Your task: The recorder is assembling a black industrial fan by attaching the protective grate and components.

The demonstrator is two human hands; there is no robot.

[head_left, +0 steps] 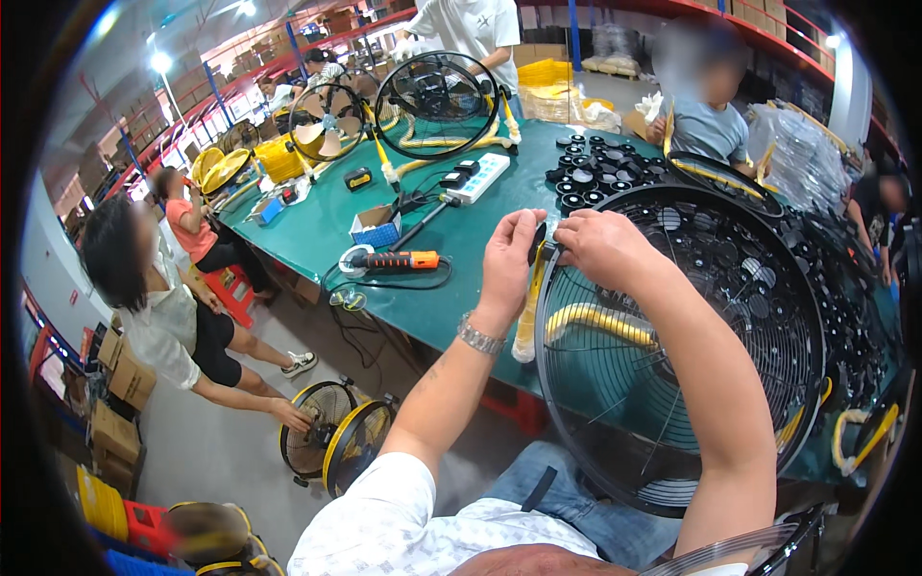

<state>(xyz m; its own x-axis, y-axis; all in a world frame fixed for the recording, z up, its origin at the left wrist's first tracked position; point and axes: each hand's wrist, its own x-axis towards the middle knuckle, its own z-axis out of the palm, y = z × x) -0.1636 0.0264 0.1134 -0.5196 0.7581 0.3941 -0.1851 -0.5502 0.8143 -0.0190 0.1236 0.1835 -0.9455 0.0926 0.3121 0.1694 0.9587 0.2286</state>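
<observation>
A large black wire fan guard (711,317) stands tilted against the green table's near edge, in front of me. My left hand (509,259) and my right hand (600,248) meet at its upper left rim. Both pinch a small black part (538,242) where a yellow frame tube (528,307) runs along the rim. A metal watch band sits on my left wrist. A second yellow bar (595,324) shows through the grille.
An orange-and-black power screwdriver (399,260) lies on the green table (451,230) left of my hands, with a blue-white small box (376,228), a white power strip (477,178) and several black round caps (595,163). Other people work around; fans stand on the floor (336,442).
</observation>
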